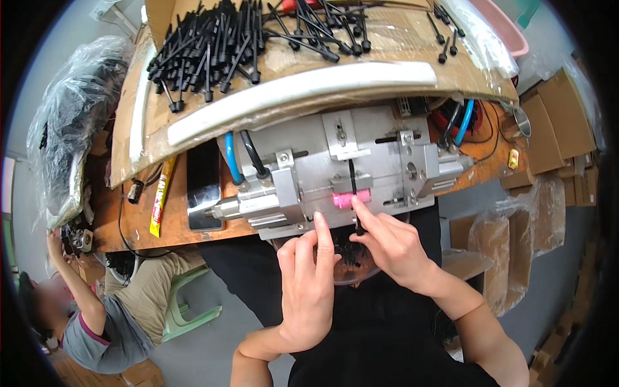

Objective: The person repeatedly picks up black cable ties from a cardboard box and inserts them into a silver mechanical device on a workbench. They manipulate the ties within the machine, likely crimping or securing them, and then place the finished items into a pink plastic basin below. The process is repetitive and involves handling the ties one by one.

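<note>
A grey metal fixture (322, 174) with air cylinders stands at the table's near edge. A pink block (351, 198) sits in its middle with a thin black rod (352, 177) standing in the slot above it. My right hand (393, 245) pinches the lower end of that black rod just below the pink block. My left hand (309, 277) holds nothing; its index finger points up and touches the fixture's front edge left of the pink block. A round bowl of black parts (348, 261) lies under both hands.
A tilted cardboard sheet (387, 71) above the fixture carries a pile of black rods (213, 45). A phone (204, 187) and a yellow packet (161, 197) lie at left. Another person (90, 316) sits low at left. Cardboard boxes (554, 135) and plastic bags (516, 238) stand at right.
</note>
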The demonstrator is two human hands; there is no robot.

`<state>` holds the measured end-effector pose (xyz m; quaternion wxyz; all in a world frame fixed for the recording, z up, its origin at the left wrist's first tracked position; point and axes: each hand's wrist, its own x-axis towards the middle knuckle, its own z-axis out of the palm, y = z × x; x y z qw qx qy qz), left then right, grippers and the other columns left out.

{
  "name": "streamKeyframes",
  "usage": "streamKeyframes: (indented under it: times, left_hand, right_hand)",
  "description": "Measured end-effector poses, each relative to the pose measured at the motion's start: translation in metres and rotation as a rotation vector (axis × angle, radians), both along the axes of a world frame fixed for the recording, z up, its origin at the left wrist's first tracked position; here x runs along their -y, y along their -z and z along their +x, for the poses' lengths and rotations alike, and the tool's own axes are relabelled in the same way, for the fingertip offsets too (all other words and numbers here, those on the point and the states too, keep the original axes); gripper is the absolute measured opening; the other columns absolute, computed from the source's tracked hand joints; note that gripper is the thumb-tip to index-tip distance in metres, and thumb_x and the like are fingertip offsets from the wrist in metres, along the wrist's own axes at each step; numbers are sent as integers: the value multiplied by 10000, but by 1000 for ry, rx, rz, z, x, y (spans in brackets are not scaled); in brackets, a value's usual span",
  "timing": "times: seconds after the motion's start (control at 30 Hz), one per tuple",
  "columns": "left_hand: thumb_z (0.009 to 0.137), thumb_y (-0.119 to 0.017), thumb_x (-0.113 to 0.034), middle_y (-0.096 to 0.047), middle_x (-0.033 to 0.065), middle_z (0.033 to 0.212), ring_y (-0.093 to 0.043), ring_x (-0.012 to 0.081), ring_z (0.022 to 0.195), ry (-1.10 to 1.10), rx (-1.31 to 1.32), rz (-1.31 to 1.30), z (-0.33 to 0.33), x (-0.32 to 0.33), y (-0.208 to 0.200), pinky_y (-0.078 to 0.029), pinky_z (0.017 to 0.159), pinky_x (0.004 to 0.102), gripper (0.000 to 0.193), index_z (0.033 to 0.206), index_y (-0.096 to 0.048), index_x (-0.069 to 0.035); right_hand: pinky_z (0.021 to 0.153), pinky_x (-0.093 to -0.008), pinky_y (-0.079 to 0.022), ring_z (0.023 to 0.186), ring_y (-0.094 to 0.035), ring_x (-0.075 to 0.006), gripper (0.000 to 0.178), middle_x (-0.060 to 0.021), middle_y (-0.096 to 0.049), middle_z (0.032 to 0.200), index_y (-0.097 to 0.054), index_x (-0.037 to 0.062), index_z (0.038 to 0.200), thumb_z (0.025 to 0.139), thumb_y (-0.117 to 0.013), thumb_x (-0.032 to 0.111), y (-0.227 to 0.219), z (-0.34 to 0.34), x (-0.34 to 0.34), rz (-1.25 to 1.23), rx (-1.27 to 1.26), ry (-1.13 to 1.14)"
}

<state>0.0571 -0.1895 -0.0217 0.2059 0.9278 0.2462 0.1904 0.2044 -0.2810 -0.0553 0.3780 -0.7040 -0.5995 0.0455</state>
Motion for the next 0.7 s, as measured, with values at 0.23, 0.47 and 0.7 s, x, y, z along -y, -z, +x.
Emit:
streamKeyframes:
  times: [0.23, 0.47, 0.7]
  left_hand:
    - [804, -660, 24, -535, 145, 987, -527, 307, 914, -20, 244, 223, 32, -89, -48, -442, 815, 410, 439, 1237, -598, -16]
    - [849, -668, -61, -614, 113, 783, -579, 203, 710, 161, 94, 121, 100, -166, -88, -484, 693, 310, 130, 949, -676, 21]
    - [867, -657, 11, -702, 30, 972, -600, 62, 843, 232, 114, -261, 91, -183, -118, -493, 797, 223, 178, 1038, -708, 14]
  right_hand:
    - [597, -317, -489, 732, -602, -235, 417, -82, -598, 800, -623, 4, 1175, 776, -706, 94, -85, 51, -41, 143, 457, -3]
    - [687, -407, -557, 800, -700, -322, 110, -180, -693, 810, -711, 20, 827, 766, -620, 35, -142, 102, -160, -241, 809, 115]
    - [653, -399, -514, 729, -649, -347, 120, -184, -655, 789, -685, 11, 886, 823, -684, 114, -136, 148, -130, 122, 528, 185]
